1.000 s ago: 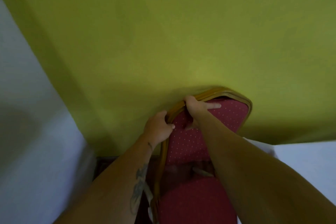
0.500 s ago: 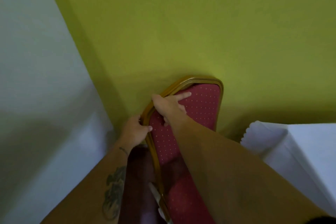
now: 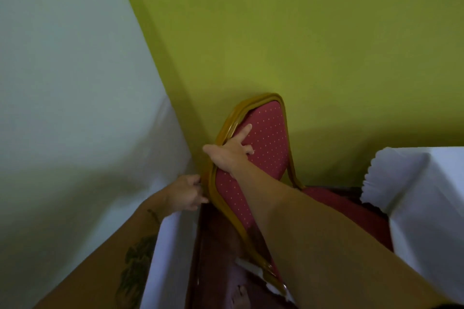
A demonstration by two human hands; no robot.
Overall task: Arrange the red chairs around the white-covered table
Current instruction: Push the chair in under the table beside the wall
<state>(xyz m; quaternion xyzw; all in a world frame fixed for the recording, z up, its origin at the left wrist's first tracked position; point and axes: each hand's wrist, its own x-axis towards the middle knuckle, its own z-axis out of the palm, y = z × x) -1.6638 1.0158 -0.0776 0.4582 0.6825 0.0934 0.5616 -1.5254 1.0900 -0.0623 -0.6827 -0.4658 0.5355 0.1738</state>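
A red chair (image 3: pixel 268 138) with white dots and a golden frame stands against the yellow-green wall, its back turned edge-on toward me. My right hand (image 3: pixel 229 152) grips the left side of the chair's back, thumb behind the frame and fingers spread on the red padding. Lower on the same golden edge, my left hand (image 3: pixel 187 192) holds the frame from the outside. A white-covered table (image 3: pixel 414 190) with a scalloped cloth edge stands at the right, close to the chair's seat.
A white wall or white-draped surface (image 3: pixel 75 108) fills the left side and meets the yellow-green wall (image 3: pixel 301 32) in a corner. Dark red-brown floor (image 3: pixel 213 246) shows in the narrow gap below. A bare foot (image 3: pixel 241 298) is at the bottom edge.
The chair has turned, its back now more edge-on and nearer the corner. My view swung right, showing more of the white-covered table. Both hands kept their hold on the frame.
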